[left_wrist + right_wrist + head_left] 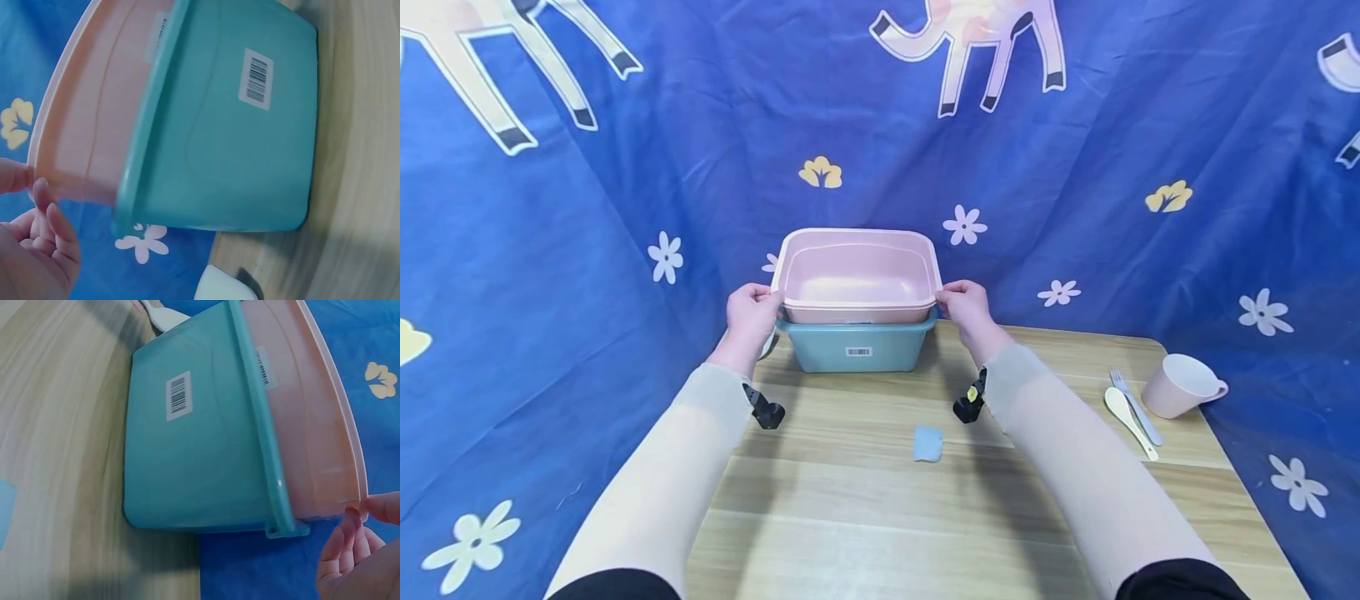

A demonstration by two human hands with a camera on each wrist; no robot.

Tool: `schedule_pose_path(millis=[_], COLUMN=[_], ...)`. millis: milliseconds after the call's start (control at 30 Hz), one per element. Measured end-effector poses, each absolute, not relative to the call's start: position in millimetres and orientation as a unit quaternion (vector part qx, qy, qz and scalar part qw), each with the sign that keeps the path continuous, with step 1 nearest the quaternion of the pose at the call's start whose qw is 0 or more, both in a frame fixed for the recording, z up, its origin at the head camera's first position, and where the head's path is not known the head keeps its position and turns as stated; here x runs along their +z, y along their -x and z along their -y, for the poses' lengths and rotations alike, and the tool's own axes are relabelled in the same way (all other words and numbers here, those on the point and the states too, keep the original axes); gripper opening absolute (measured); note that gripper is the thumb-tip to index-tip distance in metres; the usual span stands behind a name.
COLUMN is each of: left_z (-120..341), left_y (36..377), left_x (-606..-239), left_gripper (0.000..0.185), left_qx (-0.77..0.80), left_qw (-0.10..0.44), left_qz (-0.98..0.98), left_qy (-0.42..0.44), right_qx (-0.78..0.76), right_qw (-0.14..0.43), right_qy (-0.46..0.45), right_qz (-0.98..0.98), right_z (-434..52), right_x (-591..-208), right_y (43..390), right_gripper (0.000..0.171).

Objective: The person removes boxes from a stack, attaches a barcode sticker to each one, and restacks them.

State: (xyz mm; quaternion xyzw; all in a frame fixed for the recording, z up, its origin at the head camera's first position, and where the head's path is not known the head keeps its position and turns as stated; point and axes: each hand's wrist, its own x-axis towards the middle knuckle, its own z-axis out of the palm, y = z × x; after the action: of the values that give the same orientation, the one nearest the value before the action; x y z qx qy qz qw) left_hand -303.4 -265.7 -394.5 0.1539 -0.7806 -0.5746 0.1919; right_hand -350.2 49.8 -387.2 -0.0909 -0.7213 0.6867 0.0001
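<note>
A pink plastic basin [859,267] sits partly inside a teal basin [827,348], its upper part standing above the teal rim. My left hand [752,317] pinches the pink basin's rim at its left corner, thumb on top and fingertips underneath in the left wrist view. At the opposite corner my right hand [967,312] pinches the same rim between thumb and fingers. The teal basin stands on the wooden table [820,500], a barcode label [255,79] on its near wall. Another barcode label [265,367] shows on the pink wall.
A pale mug [1180,386] stands at the table's right side, beside a white spoon [1126,410] and a blue fork [1131,400]. A light blue square [928,444] lies mid-table. Behind the basins hangs a blue patterned cloth [850,108]. A white object [224,286] lies left of the basins.
</note>
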Motion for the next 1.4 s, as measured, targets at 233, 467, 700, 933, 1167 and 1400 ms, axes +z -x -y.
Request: schedule_pose_path(millis=[233,467,700,933,1167,1400], left_z=[270,269,271,270,269,270], left_y=[302,300,305,306,310,313], left_x=[-402,-406,-411,-411,-411,-414], left_gripper=[0.029,0.036,0.046,0.046,0.048,0.047], left_qx=[-0.529,-0.499,-0.502,-0.493,-0.503,-0.509], left_qw=[0.155,0.151,0.147,0.135,0.117,0.111], left_qz=[0.817,0.839,0.84,0.848,0.846,0.843], left_qy=[-0.168,-0.157,-0.145,-0.142,-0.131,-0.138], right_qx=[0.673,0.64,0.616,0.614,0.629,0.651], right_qw=[0.007,0.005,0.015,0.013,0.007,0.007], right_qy=[0.08,0.088,0.074,0.066,0.08,0.09], right_qz=[0.735,0.764,0.784,0.786,0.773,0.754], right_z=[-48,-47,-47,-47,-45,-45], right_x=[-396,-404,-406,-410,-411,-413], right_y=[350,351,351,352,348,342], right_gripper=[0.009,0.016,0.029,0.03,0.033,0.047])
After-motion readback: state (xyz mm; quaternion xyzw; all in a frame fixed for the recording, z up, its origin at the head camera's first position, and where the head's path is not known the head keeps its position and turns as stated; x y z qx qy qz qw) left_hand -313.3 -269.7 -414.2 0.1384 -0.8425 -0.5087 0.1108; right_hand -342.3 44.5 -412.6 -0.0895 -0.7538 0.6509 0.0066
